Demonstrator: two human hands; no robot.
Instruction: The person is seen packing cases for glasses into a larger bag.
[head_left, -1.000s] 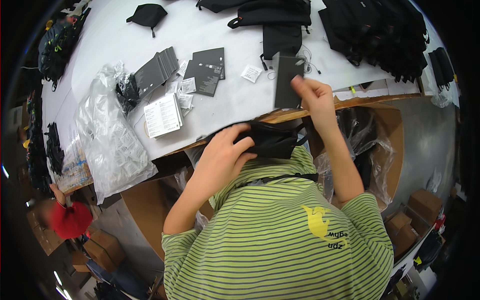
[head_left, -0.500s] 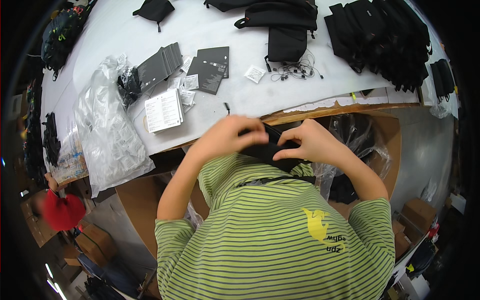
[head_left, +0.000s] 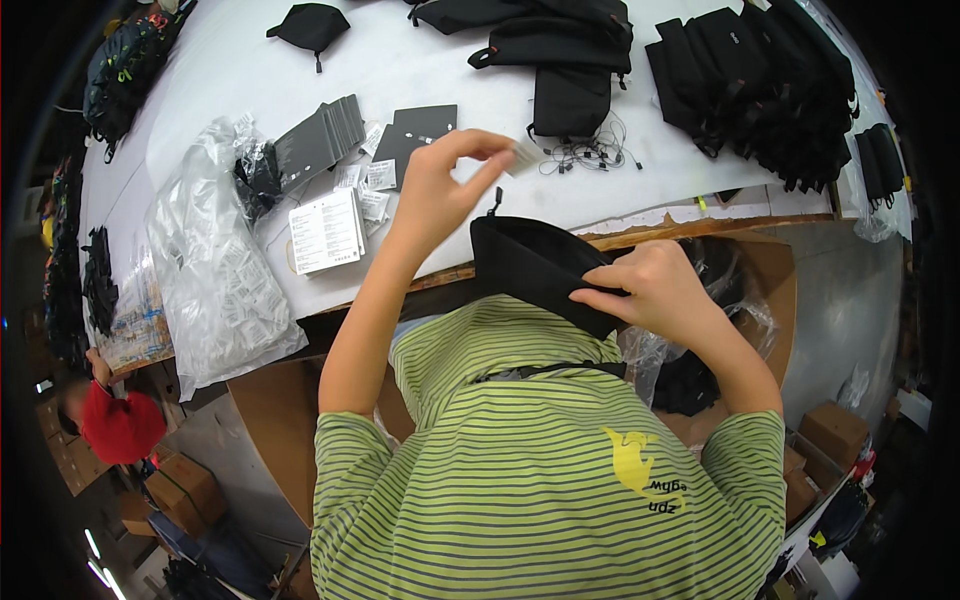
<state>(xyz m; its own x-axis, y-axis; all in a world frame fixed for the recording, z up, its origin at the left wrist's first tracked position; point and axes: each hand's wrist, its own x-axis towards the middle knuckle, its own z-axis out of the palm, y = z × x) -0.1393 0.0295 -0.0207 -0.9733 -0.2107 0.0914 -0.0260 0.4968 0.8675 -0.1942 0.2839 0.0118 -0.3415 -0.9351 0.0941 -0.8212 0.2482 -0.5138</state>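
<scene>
My left hand (head_left: 450, 185) is raised over the table's front edge. Between its thumb and fingertips is a small white packet (head_left: 524, 157), blurred by motion. Lower and to the right, my right hand (head_left: 655, 292) pinches the rim of a black zippered pouch (head_left: 535, 265). The pouch gapes toward me in front of my waist, its zipper pull sticking up at the left end. Just beyond the packet lies a tangle of thin black tag strings (head_left: 590, 153).
On the white table (head_left: 400, 50) are dark cards (head_left: 320, 145), white booklets (head_left: 328, 232) and a clear bag of small packets (head_left: 220, 290). Black pouches (head_left: 750, 90) are heaped at the far right. Below the edge stands an open carton (head_left: 775, 275). A person in red (head_left: 122, 425) is at left.
My left hand has left the pouch, reached forward and picked the white packet up off the table. The pouch now gapes wider, held by my right hand alone.
</scene>
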